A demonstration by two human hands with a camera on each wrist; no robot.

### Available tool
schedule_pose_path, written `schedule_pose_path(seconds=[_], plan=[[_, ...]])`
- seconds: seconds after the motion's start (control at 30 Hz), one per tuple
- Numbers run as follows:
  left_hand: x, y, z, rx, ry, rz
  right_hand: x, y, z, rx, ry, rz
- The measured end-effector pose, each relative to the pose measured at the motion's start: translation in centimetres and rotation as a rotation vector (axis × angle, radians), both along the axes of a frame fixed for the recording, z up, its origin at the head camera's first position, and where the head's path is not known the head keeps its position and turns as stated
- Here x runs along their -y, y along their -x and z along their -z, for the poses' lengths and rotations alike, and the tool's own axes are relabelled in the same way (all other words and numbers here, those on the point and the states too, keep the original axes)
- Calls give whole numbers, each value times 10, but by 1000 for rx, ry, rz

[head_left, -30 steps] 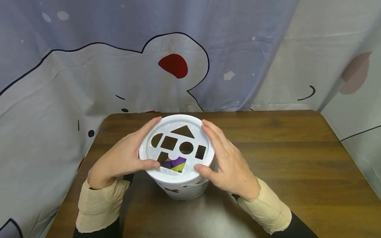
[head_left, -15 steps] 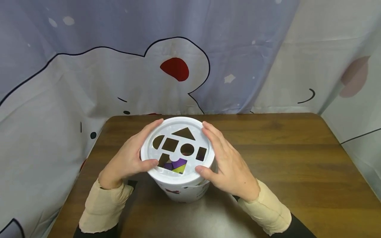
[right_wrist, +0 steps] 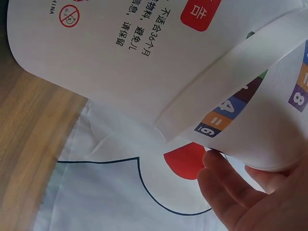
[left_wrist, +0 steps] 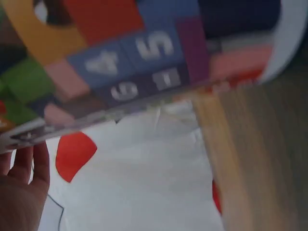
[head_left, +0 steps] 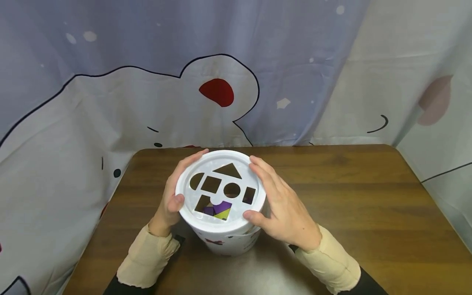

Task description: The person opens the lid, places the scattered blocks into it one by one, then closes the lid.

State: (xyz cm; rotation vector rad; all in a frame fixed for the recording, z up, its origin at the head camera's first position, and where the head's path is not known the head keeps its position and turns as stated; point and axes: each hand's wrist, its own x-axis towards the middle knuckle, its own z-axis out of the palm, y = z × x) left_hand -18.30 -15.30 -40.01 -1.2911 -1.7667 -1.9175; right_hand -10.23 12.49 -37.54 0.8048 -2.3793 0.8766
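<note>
A white bucket (head_left: 239,245) stands upright on the table with a round white lid (head_left: 240,213) on top. Cut-outs of several shapes pierce the lid. Purple (head_left: 222,207) and yellow-green blocks (head_left: 223,214) show through one cut-out. My left hand (head_left: 170,196) holds the lid's left rim, thumb at the near side and fingers along the far side. On the opposite rim my right hand (head_left: 284,213) grips with thumb and fingers spread. The left wrist view shows the bucket's coloured, numbered side (left_wrist: 130,62); in the right wrist view a white handle strap (right_wrist: 231,72) crosses it.
The brown wooden table (head_left: 354,213) extends to the right and in front of the bucket. Behind it and at both sides hangs a patterned curtain (head_left: 295,82), close to the table's far edge.
My left forearm has swung to the right, and the left thumb has drawn back from the lid's top to its rim. The right hand stays put. The head view has tilted up slightly.
</note>
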Motion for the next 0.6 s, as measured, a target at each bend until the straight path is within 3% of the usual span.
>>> schedule_pose_path(seconds=[0.3,0.43,0.6], plan=[[-3,-2,-3,76,-74,102,-2,2,1,16,13,-21],[-8,-2,0,85,-102,87,-2,3,2,11,19,-33],[-12,-2,4,61,-113,25,-3,3,3,8,20,-34]])
